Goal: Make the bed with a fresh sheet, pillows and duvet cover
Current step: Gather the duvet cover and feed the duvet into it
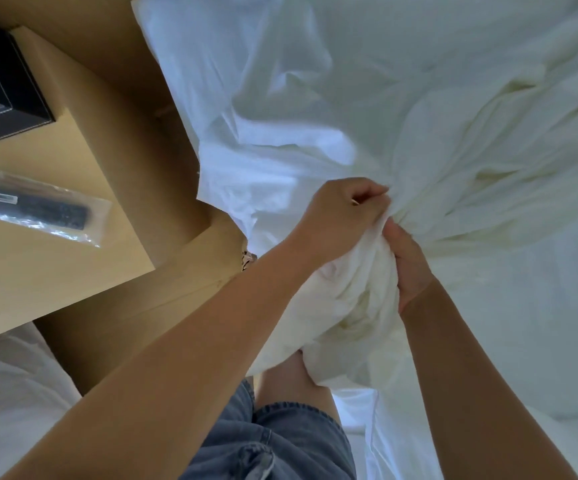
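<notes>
Clutching creased white fabric (pixel 360 299), perhaps a duvet cover, are left hand (pixel 343 216) and right hand (pixel 410 265).

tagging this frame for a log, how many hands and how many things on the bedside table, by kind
hands: 2 (left hand, right hand), both gripping the white bedding
remote in a clear bag: 1
black box: 1
total: 4

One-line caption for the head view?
Left hand and right hand grip bunched white bedding at the bedside, near a nightstand with a bagged remote.
</notes>
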A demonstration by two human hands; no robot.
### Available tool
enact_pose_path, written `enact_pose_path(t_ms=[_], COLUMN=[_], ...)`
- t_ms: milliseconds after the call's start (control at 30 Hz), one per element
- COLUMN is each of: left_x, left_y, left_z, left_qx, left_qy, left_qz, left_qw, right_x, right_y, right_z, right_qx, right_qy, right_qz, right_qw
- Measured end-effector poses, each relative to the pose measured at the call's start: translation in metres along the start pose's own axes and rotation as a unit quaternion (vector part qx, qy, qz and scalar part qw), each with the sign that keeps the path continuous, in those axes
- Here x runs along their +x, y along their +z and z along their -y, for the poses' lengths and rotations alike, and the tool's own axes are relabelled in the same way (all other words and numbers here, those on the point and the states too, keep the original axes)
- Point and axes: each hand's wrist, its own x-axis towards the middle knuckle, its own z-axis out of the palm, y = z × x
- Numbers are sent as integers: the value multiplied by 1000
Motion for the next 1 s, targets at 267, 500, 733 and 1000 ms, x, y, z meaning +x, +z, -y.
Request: enact_pose_path(t_ms=[267,500,733,1000], left_x=[-34,-51,-46,6], left_y=[-19,-33,-46,-36], left_z=[27,18,38,14], left_qx=[177,264,12,242], left_qy=[-7,62,-12,-31], left_qz=[72,150,-87,-47], left_qw=[982,951,996,969], right_x=[19,4,17,14], right_y=[21,11,21,10], right_z=[-13,-2,-9,5], right_qx=[67,91,116,47], right_qy=[-24,8,-6,8], right_qz=[48,145,38,13], right_qw=[996,985,993,999])
